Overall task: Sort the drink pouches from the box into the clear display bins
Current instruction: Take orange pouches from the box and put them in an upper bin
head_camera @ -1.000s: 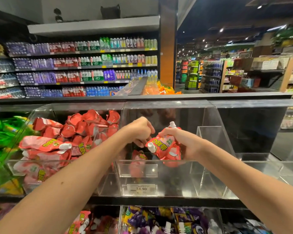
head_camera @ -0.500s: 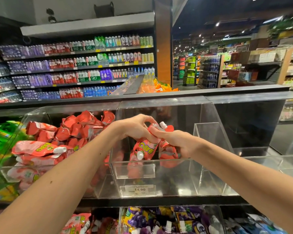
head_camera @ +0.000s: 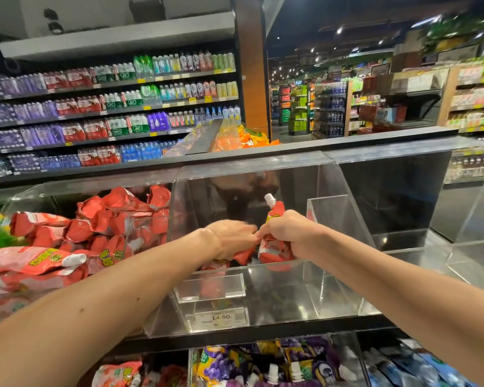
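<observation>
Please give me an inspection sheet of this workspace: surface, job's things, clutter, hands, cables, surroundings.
surface: black shelf carries clear bins; price tag on the middle bin reads 14.90.
job's things: red pile fills the left bin; pouches are held over the middle bin.
clutter: nothing seen.
hands: right hand grips the pouches, one white cap pointing up; left hand is at the pouches, fingers blurred, grip unclear.
cables: nothing seen.
surroundings: bottle shelves behind; purple pouches in a lower bin; store aisles to the right.
</observation>
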